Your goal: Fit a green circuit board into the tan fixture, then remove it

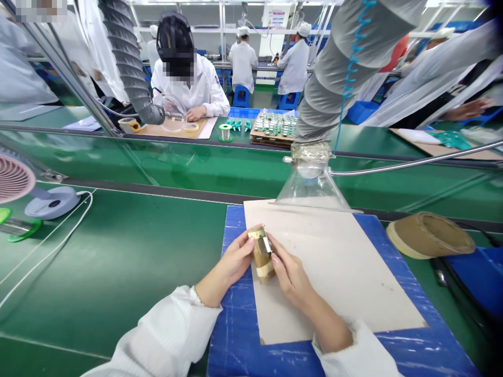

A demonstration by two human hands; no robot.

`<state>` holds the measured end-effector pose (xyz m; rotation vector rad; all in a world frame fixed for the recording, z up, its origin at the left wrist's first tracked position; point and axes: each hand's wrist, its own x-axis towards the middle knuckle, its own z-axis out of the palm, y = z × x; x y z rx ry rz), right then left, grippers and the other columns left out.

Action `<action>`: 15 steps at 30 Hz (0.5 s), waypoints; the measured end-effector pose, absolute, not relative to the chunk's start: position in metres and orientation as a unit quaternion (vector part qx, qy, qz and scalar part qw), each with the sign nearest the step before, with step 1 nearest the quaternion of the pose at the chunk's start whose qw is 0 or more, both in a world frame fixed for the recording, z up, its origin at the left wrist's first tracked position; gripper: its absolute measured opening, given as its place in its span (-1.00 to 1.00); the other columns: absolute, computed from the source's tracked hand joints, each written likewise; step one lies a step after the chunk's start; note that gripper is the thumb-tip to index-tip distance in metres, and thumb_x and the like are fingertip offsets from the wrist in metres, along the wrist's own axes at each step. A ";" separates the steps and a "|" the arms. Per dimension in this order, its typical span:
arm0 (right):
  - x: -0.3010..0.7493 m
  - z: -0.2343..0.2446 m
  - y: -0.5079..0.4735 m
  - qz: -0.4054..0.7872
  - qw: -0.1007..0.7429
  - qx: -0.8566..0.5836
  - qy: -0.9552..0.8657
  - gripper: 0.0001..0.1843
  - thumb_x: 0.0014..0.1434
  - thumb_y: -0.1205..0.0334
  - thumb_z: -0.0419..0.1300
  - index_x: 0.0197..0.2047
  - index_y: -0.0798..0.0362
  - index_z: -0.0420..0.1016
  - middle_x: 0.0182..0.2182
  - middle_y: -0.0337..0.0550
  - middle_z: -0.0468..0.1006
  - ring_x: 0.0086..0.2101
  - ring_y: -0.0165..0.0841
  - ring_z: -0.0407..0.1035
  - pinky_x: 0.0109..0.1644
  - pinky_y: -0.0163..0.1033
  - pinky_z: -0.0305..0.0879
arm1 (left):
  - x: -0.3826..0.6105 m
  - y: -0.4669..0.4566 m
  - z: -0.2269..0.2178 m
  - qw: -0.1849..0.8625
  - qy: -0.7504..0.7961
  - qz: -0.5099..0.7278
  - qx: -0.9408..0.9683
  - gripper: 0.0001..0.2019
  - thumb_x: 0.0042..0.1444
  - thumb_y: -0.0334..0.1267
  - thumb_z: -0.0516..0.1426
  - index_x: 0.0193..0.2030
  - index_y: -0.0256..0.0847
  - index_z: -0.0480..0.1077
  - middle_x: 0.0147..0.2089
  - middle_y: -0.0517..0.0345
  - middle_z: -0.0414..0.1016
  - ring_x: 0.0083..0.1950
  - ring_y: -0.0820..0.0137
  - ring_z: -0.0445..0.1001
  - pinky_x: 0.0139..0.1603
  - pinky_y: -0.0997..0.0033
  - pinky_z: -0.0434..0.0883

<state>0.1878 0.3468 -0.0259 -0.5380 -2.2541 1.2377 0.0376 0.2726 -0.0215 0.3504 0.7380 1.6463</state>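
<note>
Green workbench top (157, 235): a blue mat (232, 324) lies at five o'clock; a desk fan (53, 203) and a green-flanged solder-wire spool (18, 226) at nine.

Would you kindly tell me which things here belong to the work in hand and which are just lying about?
Apparently in use:
taped brown piece, in the left hand, right hand at its side
pale sheet beneath
blue mat under that

Seemingly lying about:
fan
green spool
brown hollow roll

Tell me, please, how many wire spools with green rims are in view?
2: one spool at the left edge near the fan, partly cut off; another spool on the far bench, left of the circuit boards. Others may be hidden.
</note>
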 end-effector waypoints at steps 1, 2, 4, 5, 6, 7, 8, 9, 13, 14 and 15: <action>0.188 -0.027 0.347 0.459 0.253 -0.200 -0.828 -0.48 0.38 0.13 -0.14 0.35 0.08 0.03 0.27 -0.02 0.20 0.24 -0.26 0.13 0.33 -0.03 0.09 | 0.038 0.273 -0.022 0.606 0.320 0.713 0.152 -0.49 0.01 -0.15 0.33 0.11 -0.21 0.41 -0.01 0.00 0.49 -0.04 0.31 0.43 0.09 0.33 0.28; 0.187 -0.027 0.346 0.465 0.250 -0.202 -0.825 -0.47 0.37 0.12 -0.12 0.35 0.07 0.01 0.27 -0.01 0.20 0.23 -0.24 0.14 0.31 -0.03 0.12 | 0.038 0.273 -0.022 0.604 0.321 0.713 0.153 -0.50 0.01 -0.15 0.33 0.11 -0.21 0.41 -0.01 0.00 0.50 -0.04 0.31 0.44 0.10 0.32 0.28; 0.187 -0.027 0.345 0.482 0.243 -0.207 -0.816 -0.45 0.36 0.10 -0.09 0.36 0.04 -0.01 0.26 0.00 0.22 0.19 -0.22 0.21 0.25 -0.04 0.21 | 0.038 0.273 -0.023 0.602 0.323 0.714 0.155 -0.50 0.01 -0.15 0.32 0.10 -0.21 0.42 -0.01 -0.01 0.50 -0.04 0.29 0.44 0.10 0.31 0.28; 0.186 -0.026 0.345 0.492 0.241 -0.209 -0.810 -0.45 0.36 0.09 -0.09 0.36 0.03 -0.02 0.24 0.00 0.25 0.17 -0.22 0.24 0.22 -0.05 0.24 | 0.038 0.273 -0.023 0.601 0.324 0.714 0.158 -0.50 0.01 -0.14 0.32 0.10 -0.21 0.41 -0.01 -0.02 0.50 -0.03 0.28 0.44 0.10 0.30 0.27; 0.185 -0.026 0.344 0.501 0.241 -0.213 -0.804 -0.45 0.36 0.09 -0.09 0.36 0.02 -0.03 0.21 0.02 0.28 0.14 -0.22 0.28 0.20 -0.05 0.26 | 0.038 0.274 -0.023 0.600 0.324 0.714 0.160 -0.50 0.02 -0.14 0.32 0.10 -0.22 0.41 0.00 -0.03 0.50 -0.01 0.27 0.44 0.11 0.29 0.27; 0.185 -0.025 0.344 0.509 0.243 -0.218 -0.796 -0.45 0.36 0.08 -0.09 0.35 0.02 -0.04 0.18 0.03 0.33 0.10 -0.23 0.31 0.16 -0.06 0.28 | 0.038 0.274 -0.024 0.599 0.324 0.714 0.162 -0.50 0.02 -0.13 0.32 0.11 -0.22 0.41 0.02 -0.04 0.50 0.01 0.25 0.43 0.13 0.28 0.27; 0.184 -0.025 0.344 0.518 0.245 -0.225 -0.788 -0.45 0.36 0.07 -0.09 0.35 0.03 -0.04 0.12 0.04 0.37 0.05 -0.24 0.35 0.12 -0.08 0.31 | 0.038 0.274 -0.024 0.600 0.324 0.713 0.165 -0.49 0.02 -0.13 0.31 0.11 -0.22 0.40 0.03 -0.05 0.49 0.04 0.24 0.43 0.14 0.27 0.26; 0.183 -0.025 0.343 0.528 0.250 -0.234 -0.777 -0.45 0.35 0.07 -0.08 0.34 0.03 -0.04 0.05 0.03 0.42 -0.02 -0.25 0.39 0.05 -0.10 0.34 | 0.038 0.274 -0.025 0.600 0.325 0.711 0.169 -0.49 0.02 -0.13 0.31 0.11 -0.21 0.40 0.03 -0.05 0.49 0.05 0.23 0.42 0.15 0.25 0.26; 0.180 -0.033 0.344 0.569 0.277 -0.282 -0.721 -0.37 0.28 0.03 0.07 0.31 0.02 -0.05 -0.39 -0.22 0.38 -0.38 -0.33 0.36 -0.29 -0.22 0.33 | 0.040 0.275 -0.027 0.600 0.341 0.701 0.181 -0.59 0.02 -0.11 0.31 -0.02 -0.27 0.48 -0.07 -0.07 0.54 -0.03 0.22 0.47 0.09 0.25 0.30; 0.180 -0.035 0.344 0.574 0.284 -0.289 -0.711 -0.35 0.26 0.03 0.10 0.30 0.02 -0.06 -0.46 -0.30 0.30 -0.44 -0.35 0.32 -0.33 -0.24 0.30 | 0.040 0.276 -0.028 0.597 0.349 0.699 0.184 -0.61 0.02 -0.12 0.31 -0.06 -0.28 0.49 -0.10 -0.07 0.55 -0.06 0.23 0.48 0.07 0.26 0.31; 0.179 -0.038 0.345 0.578 0.291 -0.294 -0.704 -0.33 0.25 0.03 0.12 0.30 0.01 -0.07 -0.50 -0.35 0.24 -0.47 -0.37 0.28 -0.36 -0.25 0.28 | 0.041 0.276 -0.029 0.592 0.358 0.697 0.188 -0.63 0.01 -0.12 0.32 -0.08 -0.29 0.50 -0.13 -0.07 0.55 -0.08 0.23 0.48 0.04 0.26 0.32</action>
